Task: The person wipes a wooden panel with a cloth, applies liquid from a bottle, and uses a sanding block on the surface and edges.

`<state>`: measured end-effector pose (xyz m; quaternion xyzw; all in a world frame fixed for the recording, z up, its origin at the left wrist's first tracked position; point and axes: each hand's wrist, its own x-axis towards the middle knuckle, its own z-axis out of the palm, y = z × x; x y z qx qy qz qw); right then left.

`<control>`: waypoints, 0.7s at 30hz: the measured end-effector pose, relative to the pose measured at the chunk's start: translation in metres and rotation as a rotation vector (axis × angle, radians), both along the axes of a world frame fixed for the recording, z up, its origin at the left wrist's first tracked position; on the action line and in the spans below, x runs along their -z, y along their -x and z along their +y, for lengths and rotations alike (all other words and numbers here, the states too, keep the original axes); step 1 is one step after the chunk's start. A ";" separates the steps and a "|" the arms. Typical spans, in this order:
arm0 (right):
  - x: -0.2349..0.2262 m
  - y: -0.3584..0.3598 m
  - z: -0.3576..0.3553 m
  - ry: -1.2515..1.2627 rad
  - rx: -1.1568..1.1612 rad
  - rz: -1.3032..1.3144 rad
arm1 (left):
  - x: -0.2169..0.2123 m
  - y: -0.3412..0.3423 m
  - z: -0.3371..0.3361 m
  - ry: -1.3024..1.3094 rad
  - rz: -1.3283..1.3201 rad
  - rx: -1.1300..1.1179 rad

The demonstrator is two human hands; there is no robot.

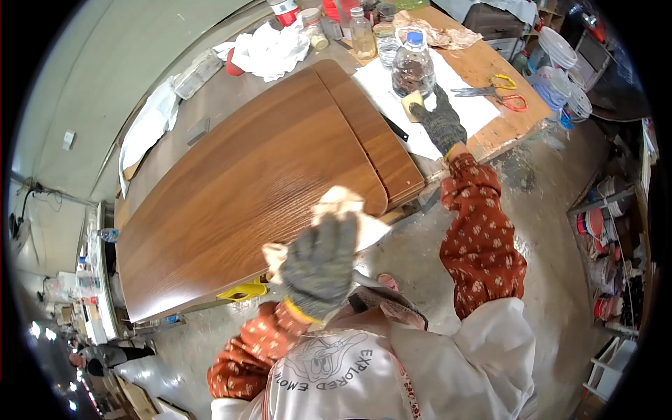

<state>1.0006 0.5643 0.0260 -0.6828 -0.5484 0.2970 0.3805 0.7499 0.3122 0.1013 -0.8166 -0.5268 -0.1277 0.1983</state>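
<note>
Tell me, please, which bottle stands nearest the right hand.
The large blue-capped bottle, close by the right hand; the others, such as the slimmer bottle to its left, stand farther off.

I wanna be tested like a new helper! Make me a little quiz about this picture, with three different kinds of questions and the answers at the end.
1. True or false: the left hand has a pale cloth under it.

2. Pick one. What is the right hand touching?
A) The scissors
B) A pale yellow block
C) The wall

3. Fill in the missing word: the cap on the clear jug is ____.

Key:
1. True. The cloth sticks out around the gloved hand.
2. B. The gloved hand is at the block, beside the jug.
3. Blue.
</note>
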 end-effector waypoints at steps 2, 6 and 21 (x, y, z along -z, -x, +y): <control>0.005 -0.008 -0.009 0.035 -0.039 -0.073 | -0.001 -0.034 0.020 0.027 0.056 0.048; 0.020 -0.010 -0.043 -0.193 -0.090 0.146 | 0.001 -0.082 0.063 -0.053 0.047 0.075; -0.056 0.017 -0.166 -0.448 -0.014 0.640 | -0.038 -0.034 0.095 0.685 -0.973 0.330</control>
